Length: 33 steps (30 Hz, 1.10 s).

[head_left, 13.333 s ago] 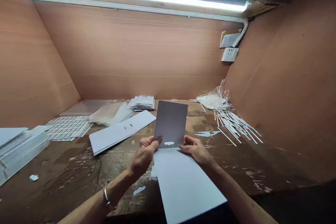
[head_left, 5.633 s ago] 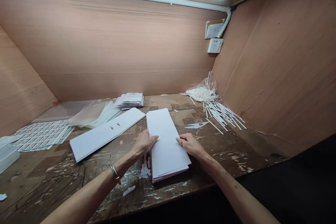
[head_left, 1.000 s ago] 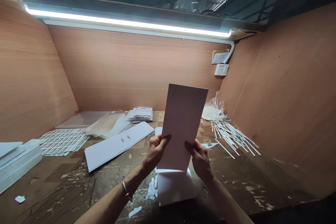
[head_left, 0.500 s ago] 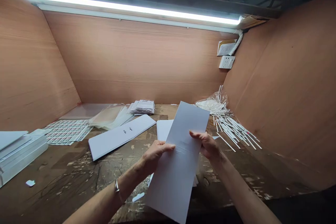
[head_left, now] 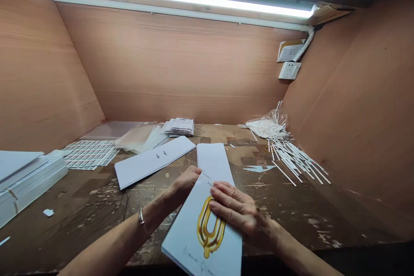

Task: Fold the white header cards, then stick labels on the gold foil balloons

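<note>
A folded white card (head_left: 186,241), printed with a gold 0-shaped balloon and partly covered lettering, lies slanted at the front of the bench. My left hand (head_left: 185,185) is closed at its upper left edge, with the fingertips partly hidden. Across the upper right of the card my right hand (head_left: 241,209) rests flat, fingers stretched out over the balloon and letters. Just behind the card lies a stack of long white sheets (head_left: 213,157). To its left is another stack of long white cards (head_left: 142,166) with small dark marks.
White sticks (head_left: 299,161) and a plastic bag of them (head_left: 268,128) lie at the right. Sticker sheets (head_left: 90,153), clear plastic sleeves (head_left: 142,138) and a pile of small cards (head_left: 179,126) are at the back left. A plastic box (head_left: 35,185) with white sheets stands far left.
The long white sheet, held up and lightly creased across its middle, is now folded with its printed side showing, lower down. My right hand has gone from gripping its edge to lying flat on it.
</note>
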Available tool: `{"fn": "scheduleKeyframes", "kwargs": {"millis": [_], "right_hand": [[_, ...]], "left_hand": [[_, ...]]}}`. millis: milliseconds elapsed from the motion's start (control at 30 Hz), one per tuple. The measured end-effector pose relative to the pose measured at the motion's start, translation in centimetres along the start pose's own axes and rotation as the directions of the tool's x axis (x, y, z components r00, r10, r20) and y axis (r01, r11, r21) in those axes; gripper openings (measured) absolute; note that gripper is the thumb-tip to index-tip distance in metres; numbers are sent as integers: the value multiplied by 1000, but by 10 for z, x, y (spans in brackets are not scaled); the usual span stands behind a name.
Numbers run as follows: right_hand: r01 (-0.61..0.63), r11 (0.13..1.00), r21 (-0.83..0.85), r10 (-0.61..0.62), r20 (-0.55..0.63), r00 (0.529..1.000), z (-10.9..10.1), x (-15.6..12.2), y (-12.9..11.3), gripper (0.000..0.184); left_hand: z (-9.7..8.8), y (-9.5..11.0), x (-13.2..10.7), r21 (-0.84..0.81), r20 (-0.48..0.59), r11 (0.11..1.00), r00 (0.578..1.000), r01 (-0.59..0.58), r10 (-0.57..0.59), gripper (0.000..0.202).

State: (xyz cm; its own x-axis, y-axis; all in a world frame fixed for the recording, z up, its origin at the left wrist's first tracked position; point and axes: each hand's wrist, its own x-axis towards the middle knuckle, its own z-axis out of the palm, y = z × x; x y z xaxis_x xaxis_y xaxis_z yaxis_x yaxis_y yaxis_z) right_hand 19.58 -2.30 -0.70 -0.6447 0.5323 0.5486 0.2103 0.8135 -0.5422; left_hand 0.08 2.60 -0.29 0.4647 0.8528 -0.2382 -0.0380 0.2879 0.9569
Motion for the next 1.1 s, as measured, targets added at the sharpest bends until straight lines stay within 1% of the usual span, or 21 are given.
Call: {"fn": "scheduleKeyframes", "kwargs": {"millis": [33, 67, 100, 167, 267, 367, 433, 500, 600, 667, 700, 733, 767, 800, 833, 867, 900, 933, 1000, 1067, 1100], "right_hand": [[129, 983, -131, -121, 70, 990, 1, -2, -2, 35], [250, 934, -256, -219, 142, 965, 1, -2, -2, 37], [339, 872, -354, -284, 198, 938, 1, -2, -1, 38], [407, 790, -459, -326, 247, 912, 0, -1, 2, 38], [422, 752, -507, -321, 279, 905, -1, 2, 5, 41], [418, 771, -480, -313, 286, 905, 0, 3, 6, 45], [425, 788, -447, -323, 287, 902, 3, 4, 7, 46], [435, 794, -425, -328, 303, 895, 6, 5, 8, 46], [412, 822, -394, -282, 346, 895, 4, 4, 5, 46], [359, 876, -322, -227, 382, 896, -5, 4, -1, 46], [307, 913, -270, -195, 374, 907, -12, 4, -5, 45], [221, 951, -216, -144, 320, 936, -19, 6, -10, 43], [104, 981, -166, -67, 216, 974, -26, 8, -14, 39], [-34, 992, -121, 42, 66, 997, -31, 12, -17, 35], [-171, 982, -79, 163, -100, 982, -34, 18, -18, 30], [-294, 955, -43, 276, -240, 931, -33, 24, -18, 27], [-392, 920, -29, 362, -325, 874, -29, 31, -16, 27], [-465, 884, -38, 426, -344, 837, -23, 38, -12, 29], [-568, 815, -117, 524, -271, 807, -3, 50, -1, 35], [-594, 774, -217, 559, -206, 803, 17, 55, 12, 36], [-587, 767, -261, 553, -196, 810, 27, 56, 18, 37]], "left_hand": [[-2, 1, -1, -9, 17, 1000, 1000, 25, -24, 14], [-3, 2, -3, -25, 29, 999, 999, 38, -37, 12], [-5, 3, -4, -46, 38, 998, 999, 39, -37, 12], [-8, 6, -9, -93, 39, 996, 999, -1, 5, 10], [-15, 10, -17, -142, 30, 987, 997, -70, 75, 10], [-19, 10, -24, -196, 76, 978, 993, -73, 90, 18], [-17, 8, -27, -215, 74, 975, 994, -63, 81, 20], [-12, 6, -28, -187, 31, 980, 997, -63, 70, 16], [-5, 4, -29, -150, -7, 985, 997, -82, 82, 14], [-4, 4, -29, -164, -34, 983, 997, -79, 74, 15], [-4, 4, -30, -169, -48, 983, 997, -68, 61, 16], [-4, 4, -30, -169, -62, 984, 997, -59, 49, 17], [-3, 5, -30, -164, -68, 985, 997, -51, 40, 18], [-1, 6, -31, -156, -65, 987, 997, -45, 36, 18], [2, 7, -31, -148, -55, 988, 998, -41, 34, 18], [6, 8, -31, -140, -39, 989, 999, -37, 32, 17], [11, 10, -32, -127, -24, 991, 999, -34, 31, 17], [16, 11, -32, -108, -16, 993, 999, -38, 37, 18], [24, 12, -34, -62, -29, 996, 998, -66, 65, 16], [27, 11, -34, -31, -42, 996, 996, -85, 83, 14], [26, 8, -33, -20, -54, 996, 995, -90, 89, 12]]}}
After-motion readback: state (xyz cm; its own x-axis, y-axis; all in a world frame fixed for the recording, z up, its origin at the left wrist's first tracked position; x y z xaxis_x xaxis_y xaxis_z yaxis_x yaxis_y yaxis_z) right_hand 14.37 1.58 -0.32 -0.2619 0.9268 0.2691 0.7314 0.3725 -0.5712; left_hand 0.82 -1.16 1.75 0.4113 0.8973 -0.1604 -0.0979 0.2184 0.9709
